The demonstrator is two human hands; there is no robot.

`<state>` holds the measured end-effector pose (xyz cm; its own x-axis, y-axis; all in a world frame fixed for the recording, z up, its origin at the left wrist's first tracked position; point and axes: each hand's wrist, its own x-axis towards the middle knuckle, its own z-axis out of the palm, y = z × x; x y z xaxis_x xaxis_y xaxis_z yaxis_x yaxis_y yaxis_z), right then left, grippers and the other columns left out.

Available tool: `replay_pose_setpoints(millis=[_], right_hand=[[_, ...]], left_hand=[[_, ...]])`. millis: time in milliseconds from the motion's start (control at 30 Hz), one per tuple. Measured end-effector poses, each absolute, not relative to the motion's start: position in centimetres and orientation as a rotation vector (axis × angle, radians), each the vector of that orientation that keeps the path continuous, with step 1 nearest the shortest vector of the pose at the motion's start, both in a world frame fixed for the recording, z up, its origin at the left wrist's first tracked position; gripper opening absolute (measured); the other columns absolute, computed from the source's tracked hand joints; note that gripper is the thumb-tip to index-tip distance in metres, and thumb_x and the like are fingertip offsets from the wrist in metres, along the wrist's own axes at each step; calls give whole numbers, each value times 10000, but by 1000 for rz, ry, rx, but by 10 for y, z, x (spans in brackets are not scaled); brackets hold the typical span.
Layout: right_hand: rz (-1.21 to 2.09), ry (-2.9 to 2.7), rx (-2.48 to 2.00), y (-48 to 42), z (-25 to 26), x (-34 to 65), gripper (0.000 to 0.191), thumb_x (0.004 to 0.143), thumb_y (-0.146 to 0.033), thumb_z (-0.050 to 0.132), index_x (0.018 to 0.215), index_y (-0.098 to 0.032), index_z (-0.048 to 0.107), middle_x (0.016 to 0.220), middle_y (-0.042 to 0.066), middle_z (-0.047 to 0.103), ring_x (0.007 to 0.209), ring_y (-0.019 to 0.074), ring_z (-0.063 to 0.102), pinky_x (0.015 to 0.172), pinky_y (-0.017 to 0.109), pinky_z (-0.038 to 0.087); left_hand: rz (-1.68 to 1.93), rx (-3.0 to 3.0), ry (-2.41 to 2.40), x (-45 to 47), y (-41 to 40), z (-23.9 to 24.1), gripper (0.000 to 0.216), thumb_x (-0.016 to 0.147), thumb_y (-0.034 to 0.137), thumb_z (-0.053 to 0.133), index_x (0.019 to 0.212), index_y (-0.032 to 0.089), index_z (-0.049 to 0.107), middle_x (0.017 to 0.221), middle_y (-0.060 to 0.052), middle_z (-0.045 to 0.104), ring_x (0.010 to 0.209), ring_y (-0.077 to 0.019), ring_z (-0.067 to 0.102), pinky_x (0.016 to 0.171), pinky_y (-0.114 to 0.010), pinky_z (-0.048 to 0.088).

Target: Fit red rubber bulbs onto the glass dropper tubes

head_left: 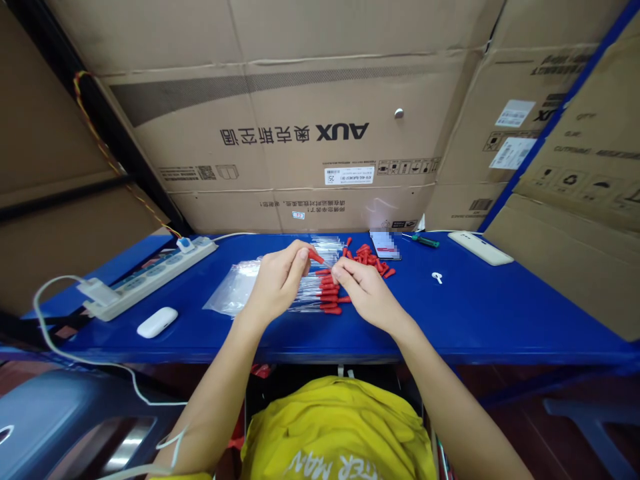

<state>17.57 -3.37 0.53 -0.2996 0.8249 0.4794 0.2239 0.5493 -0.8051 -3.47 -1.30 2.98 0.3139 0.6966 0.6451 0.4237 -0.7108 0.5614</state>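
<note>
Two hands [280, 277] [367, 292] — pinched closed — hold one red-ended dropper [315, 256].

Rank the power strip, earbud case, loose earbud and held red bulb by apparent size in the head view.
Power strip
Earbud case
Held red bulb and loose earbud: too alike to rank

Back cardboard [300, 87]: we read "AUX" and "奥克斯空调", upside down; lower, "师傅您辛苦了!" and "谢谢您!"
White label [349, 175]: we make out "25"; the finer print is too small.
Yellow shirt [340, 427]: we read "MAN"; folds break up the neighbouring word.
Right-hand cardboard [565, 233]: we see recycling and umbrella signs.
</note>
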Motion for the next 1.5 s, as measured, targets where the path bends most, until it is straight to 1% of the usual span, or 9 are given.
replay_pose_setpoints(millis=[133,200,333,600,967,1167,1367,1433,1500], right_hand=[[395,-2007,-1041,-32,7,187,298,1112,-385,509,919,-214,657,727,4,664,655,161,603,673,283,354],[256,-2084,-1067,-29,5,191,306,1124,-382,489,953,-217,683,743,19,703,669,176,644,672,286,345],[30,-2182,-1099,-25,1,197,375,1148,-384,422,976,-215,710,769,44,746,665,186,670,644,289,315],[-61,-2195,-1132,-21,-2,195,399,1150,-375,417,943,-209,716,684,27,706,583,178,616,615,303,271],[379,-2085,-985,-20,-6,192,347,1112,-375,476,814,-228,577,630,-33,507,551,139,452,626,284,291],[804,-1858,-876,-18,-8,181,393,1079,-460,518,767,-221,530,693,-16,518,651,145,463,639,276,352],[1491,-1623,-780,-21,-5,182,461,1020,-656,567,817,-248,504,557,-128,229,453,96,155,457,253,157],[1395,-1690,-791,-21,-4,183,445,1039,-615,551,802,-242,504,572,-108,286,466,100,217,480,251,206],[1100,-1823,-831,-22,-2,183,423,1068,-519,528,762,-228,500,619,-60,412,532,113,359,557,257,290]], left_hand=[[1093,2278,1156,-38,-10,30,557,1155,484,334,721,196,532,589,22,502,557,-132,443,620,-301,331],[990,2157,1170,-36,-6,25,574,1138,523,345,664,211,429,568,28,430,544,-131,381,589,-304,298],[959,1926,1060,-28,1,14,516,1104,572,391,721,225,385,634,37,371,574,-129,311,553,-288,267],[1070,2092,1056,-22,5,8,463,1121,497,361,759,216,431,678,24,431,635,-142,387,631,-293,311],[1123,2445,1199,-22,6,2,425,1151,410,316,778,232,417,592,44,404,518,-142,365,615,-318,233],[1213,2554,1297,-21,2,4,392,1143,382,326,792,242,427,568,41,374,499,-163,376,603,-327,212],[1130,2480,1116,-24,0,6,415,1157,400,296,783,241,378,592,48,370,513,-147,363,608,-318,236],[1107,2456,1078,-25,2,6,438,1162,412,275,771,239,370,600,44,381,522,-144,372,613,-317,244],[1077,2492,1117,-27,4,5,447,1156,409,286,753,236,374,596,39,384,523,-147,363,615,-325,232]])
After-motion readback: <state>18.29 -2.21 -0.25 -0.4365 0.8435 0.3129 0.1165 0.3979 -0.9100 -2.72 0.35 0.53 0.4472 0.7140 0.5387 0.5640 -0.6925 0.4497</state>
